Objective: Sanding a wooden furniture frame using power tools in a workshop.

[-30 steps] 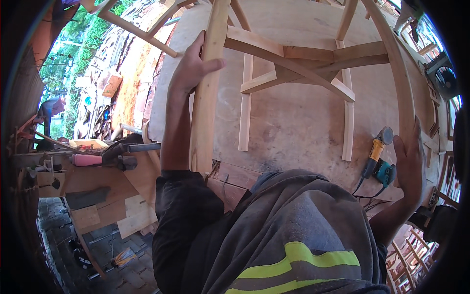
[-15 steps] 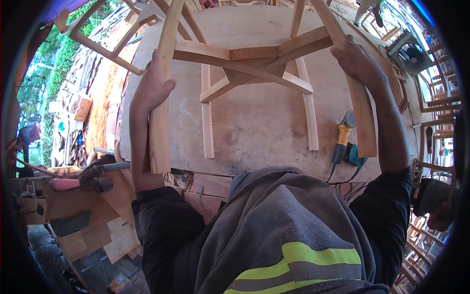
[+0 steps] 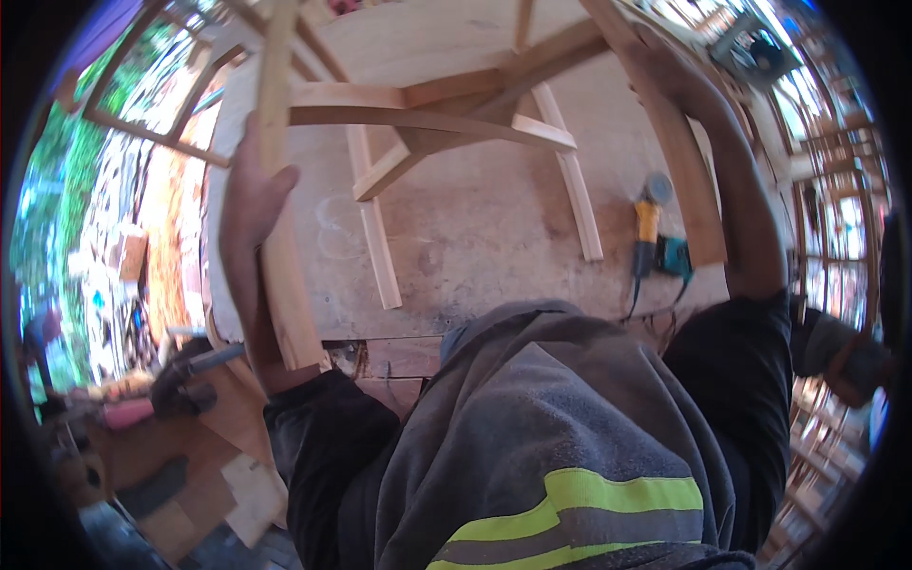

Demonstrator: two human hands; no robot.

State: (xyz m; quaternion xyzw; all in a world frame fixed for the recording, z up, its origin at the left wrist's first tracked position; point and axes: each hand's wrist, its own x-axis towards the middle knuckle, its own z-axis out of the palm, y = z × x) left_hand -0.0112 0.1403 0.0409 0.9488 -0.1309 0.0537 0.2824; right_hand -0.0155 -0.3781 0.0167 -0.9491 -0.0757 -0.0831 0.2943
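Observation:
A pale wooden furniture frame with curved cross braces, perhaps a chair frame, stands on a large plywood worktable. My left hand is closed round the frame's left post, its thumb showing on the inner side. On the far right, my right hand wraps round the top of the right post, and its fingers are partly hidden. Two thinner legs of the frame reach down toward the tabletop between the posts. Its top runs beyond the upper edge of the view.
A yellow and grey angle grinder and a teal power tool lie with their cords near the table's right front. Another wooden frame stands at the far left. A box-shaped fan is at the far right. Scrap boards lie lower left.
The whole view has shifted and tilted, so the frame and table appear farther left and turned. Both hands keep their hold on the posts.

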